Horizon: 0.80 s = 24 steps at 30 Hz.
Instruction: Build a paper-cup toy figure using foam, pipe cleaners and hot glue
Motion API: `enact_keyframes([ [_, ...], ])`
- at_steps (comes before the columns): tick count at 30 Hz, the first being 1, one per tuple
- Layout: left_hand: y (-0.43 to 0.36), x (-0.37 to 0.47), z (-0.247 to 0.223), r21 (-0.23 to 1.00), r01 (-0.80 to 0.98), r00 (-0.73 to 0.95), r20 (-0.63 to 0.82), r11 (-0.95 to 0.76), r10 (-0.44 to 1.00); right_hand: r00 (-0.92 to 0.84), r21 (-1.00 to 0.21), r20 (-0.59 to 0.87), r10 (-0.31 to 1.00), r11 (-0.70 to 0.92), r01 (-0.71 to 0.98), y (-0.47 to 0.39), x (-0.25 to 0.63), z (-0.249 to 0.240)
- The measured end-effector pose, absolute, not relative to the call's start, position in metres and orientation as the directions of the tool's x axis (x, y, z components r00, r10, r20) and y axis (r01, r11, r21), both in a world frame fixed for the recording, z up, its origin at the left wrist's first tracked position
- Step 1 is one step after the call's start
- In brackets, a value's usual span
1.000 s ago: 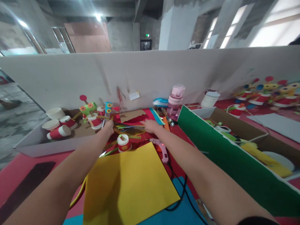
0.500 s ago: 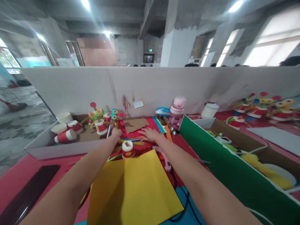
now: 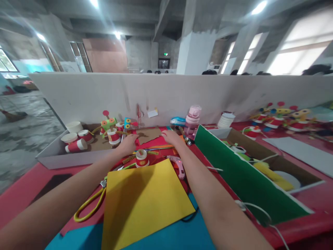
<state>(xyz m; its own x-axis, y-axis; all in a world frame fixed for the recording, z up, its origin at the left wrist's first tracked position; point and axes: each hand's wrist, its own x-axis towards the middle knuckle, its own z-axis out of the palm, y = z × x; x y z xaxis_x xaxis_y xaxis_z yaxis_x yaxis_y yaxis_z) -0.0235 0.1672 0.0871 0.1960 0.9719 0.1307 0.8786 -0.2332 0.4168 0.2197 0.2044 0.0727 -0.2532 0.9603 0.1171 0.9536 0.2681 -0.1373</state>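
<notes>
The left hand lies flat, fingers spread, gripping nothing, on the left edge of a stack of thin coloured foam sheets at the surface's far side. The right hand presses its right edge, fingers flat. A smooth square yellow sheet fills the near space.

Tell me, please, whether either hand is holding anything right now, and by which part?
Neither visibly grips anything. The left hand and right hand rest on the stack of coloured paper sheets, near its left and right sides.
</notes>
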Motion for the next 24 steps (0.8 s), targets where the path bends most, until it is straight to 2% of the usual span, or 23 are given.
enact_keyframes([
  [2,0.129,-0.038,0.099,0.252,0.864,0.377,0.249,-0.435,0.892,-0.213,-0.177,0.201,0.956,0.249,0.952,0.172,0.218,0.081],
  [3,0.108,-0.047,0.103,0.217,0.850,0.416,0.281,-0.480,0.865,-0.191,-0.210,0.264,0.945,0.250,0.945,0.153,0.214,0.080],
  [5,0.066,-0.065,0.102,0.215,0.827,0.445,0.314,-0.519,0.839,-0.070,-0.422,0.491,0.868,0.307,0.853,0.109,0.203,0.069],
  [7,0.027,-0.081,0.090,0.283,0.837,0.378,0.321,-0.469,0.868,-0.019,-0.542,0.561,0.828,0.384,0.748,0.065,0.189,0.049],
  [9,-0.003,-0.094,0.069,0.375,0.847,0.258,0.332,-0.378,0.907,-0.069,-0.581,0.542,0.838,0.432,0.690,0.028,0.176,0.025],
  [11,-0.024,-0.103,0.043,0.431,0.869,0.087,0.348,-0.242,0.933,-0.123,-0.582,0.462,0.878,0.405,0.705,0.006,0.166,0.005],
  [14,-0.040,-0.102,0.010,0.386,0.923,-0.119,0.317,-0.013,0.941,-0.157,-0.562,0.351,0.923,0.342,0.753,-0.004,0.160,-0.015],
  [16,-0.045,-0.095,-0.005,0.365,0.928,-0.190,0.277,0.080,0.942,-0.208,-0.523,0.309,0.928,0.348,0.778,-0.001,0.160,-0.021],
  [20,-0.049,-0.082,-0.016,0.531,0.848,-0.161,0.251,0.004,0.955,-0.278,-0.508,0.318,0.907,0.410,0.757,-0.001,0.162,-0.021],
  [24,-0.056,-0.090,-0.013,0.693,0.718,-0.155,0.253,-0.066,0.955,-0.187,-0.591,0.484,0.855,0.477,0.651,-0.027,0.176,-0.008],
])
